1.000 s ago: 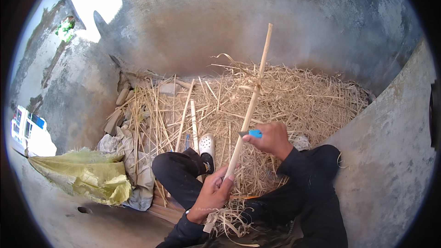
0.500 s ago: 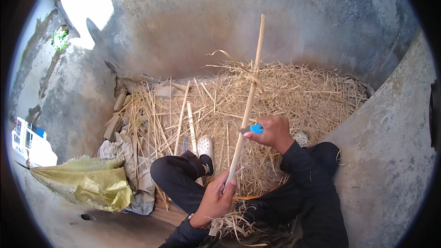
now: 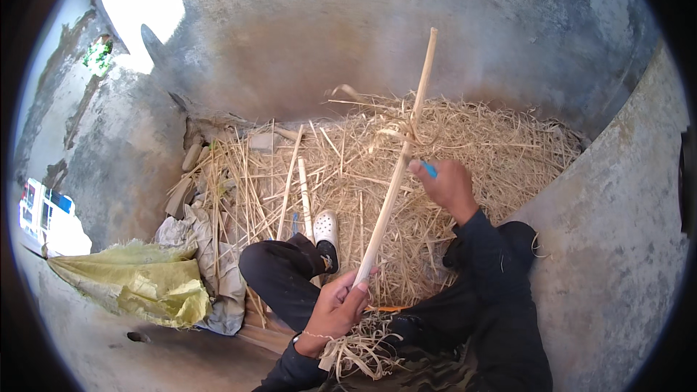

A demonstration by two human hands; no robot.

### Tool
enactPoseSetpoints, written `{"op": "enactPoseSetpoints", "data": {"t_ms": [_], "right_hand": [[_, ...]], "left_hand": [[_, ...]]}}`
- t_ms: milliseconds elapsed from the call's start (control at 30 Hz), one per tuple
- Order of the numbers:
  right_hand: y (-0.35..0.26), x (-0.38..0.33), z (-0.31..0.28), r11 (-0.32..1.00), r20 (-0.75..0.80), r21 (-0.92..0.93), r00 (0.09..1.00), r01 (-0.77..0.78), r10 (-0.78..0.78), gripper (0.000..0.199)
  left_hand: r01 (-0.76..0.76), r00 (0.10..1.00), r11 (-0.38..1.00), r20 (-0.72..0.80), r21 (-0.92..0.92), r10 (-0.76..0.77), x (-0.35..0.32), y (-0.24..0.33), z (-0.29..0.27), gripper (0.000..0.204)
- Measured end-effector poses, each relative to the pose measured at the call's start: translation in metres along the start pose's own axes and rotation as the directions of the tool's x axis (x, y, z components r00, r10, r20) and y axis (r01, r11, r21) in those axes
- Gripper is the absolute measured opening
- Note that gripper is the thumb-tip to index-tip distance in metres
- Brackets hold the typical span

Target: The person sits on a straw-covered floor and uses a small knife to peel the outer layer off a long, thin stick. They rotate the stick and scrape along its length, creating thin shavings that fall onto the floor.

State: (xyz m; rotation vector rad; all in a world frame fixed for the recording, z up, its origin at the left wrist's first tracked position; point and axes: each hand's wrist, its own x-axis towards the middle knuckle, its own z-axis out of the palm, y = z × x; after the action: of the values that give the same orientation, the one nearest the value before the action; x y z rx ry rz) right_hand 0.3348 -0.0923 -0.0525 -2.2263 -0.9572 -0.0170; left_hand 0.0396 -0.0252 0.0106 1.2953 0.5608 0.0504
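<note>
My left hand (image 3: 335,312) grips the lower end of a long pale stick (image 3: 398,171) that slants up and to the right over a heap of straw (image 3: 465,152). A thin strip curls off the stick near its upper part. My right hand (image 3: 449,186) is closed around a small blue-handled tool (image 3: 430,169) pressed against the middle of the stick. Loose shavings (image 3: 359,352) hang just below my left wrist. My legs in dark trousers are bent in front of me, and a white shoe (image 3: 326,231) rests on the straw.
Rough grey concrete walls (image 3: 377,36) enclose the corner, with another wall (image 3: 617,247) close on the right. A yellow-green sack (image 3: 138,283) and grey cloth (image 3: 200,247) lie on the left. More peeled sticks (image 3: 301,192) lie in the straw.
My right hand has slid up the stick, away from my left hand. The stick has tilted a little and a thin strip now curls off near its upper part.
</note>
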Motion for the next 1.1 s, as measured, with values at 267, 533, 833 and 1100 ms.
{"op": "enactPoseSetpoints", "data": {"t_ms": [267,533,833,1100], "right_hand": [[-0.042,-0.053,0.005,0.912,0.000,0.030,0.912,0.410,-0.410,0.069],[-0.042,-0.062,0.011,0.889,-0.044,0.065,0.891,0.453,-0.451,0.069],[-0.025,-0.042,0.015,0.946,-0.020,0.079,0.949,0.315,-0.315,0.070],[-0.029,-0.034,0.015,0.955,-0.032,0.098,0.960,0.279,-0.277,0.065]], "left_hand": [[-0.095,0.994,0.984,-0.039,0.153,0.102,0.006,0.010,0.006,0.038],[-0.162,0.981,0.921,-0.045,0.353,0.189,0.009,0.010,0.009,0.038],[-0.149,0.984,0.909,-0.030,0.389,0.174,0.001,0.008,0.007,0.037],[-0.187,0.966,0.840,-0.062,0.510,0.253,0.002,0.004,0.003,0.033]]}}
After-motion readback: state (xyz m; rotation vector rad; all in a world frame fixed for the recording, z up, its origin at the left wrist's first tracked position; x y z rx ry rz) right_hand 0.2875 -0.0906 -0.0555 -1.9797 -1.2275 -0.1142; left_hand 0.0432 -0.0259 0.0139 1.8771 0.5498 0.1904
